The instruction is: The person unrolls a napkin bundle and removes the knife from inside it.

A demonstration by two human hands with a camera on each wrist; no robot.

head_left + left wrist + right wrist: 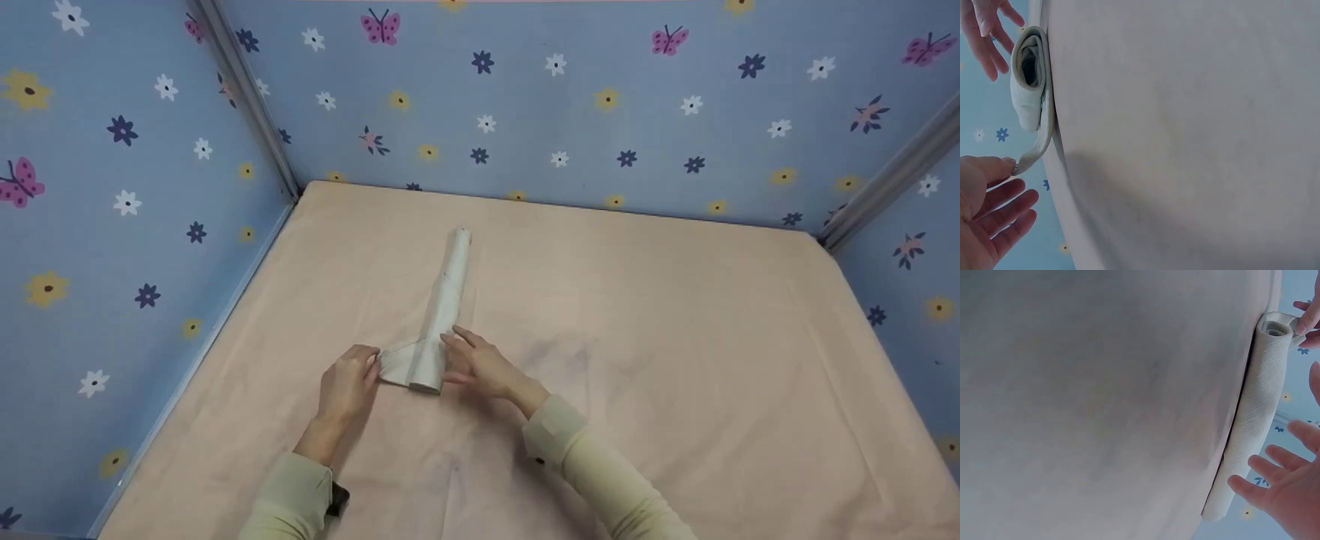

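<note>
A white cloth rolled into a long tube (446,300) lies on the peach-coloured table (675,337), pointing away from me. Its near end shows as a spiral in the left wrist view (1028,84), and its length runs down the right wrist view (1258,410). A loose flap (394,360) sticks out to the left at the near end. My left hand (371,369) pinches that flap's edge between thumb and fingers (1002,166). My right hand (457,351) is spread flat, its fingers (1241,486) touching the right side of the roll near that end.
Blue walls (600,97) printed with flowers and butterflies close the table in at the left, back and right, with metal posts (247,97) in the corners. The tabletop cover stretches wide to the right of the roll.
</note>
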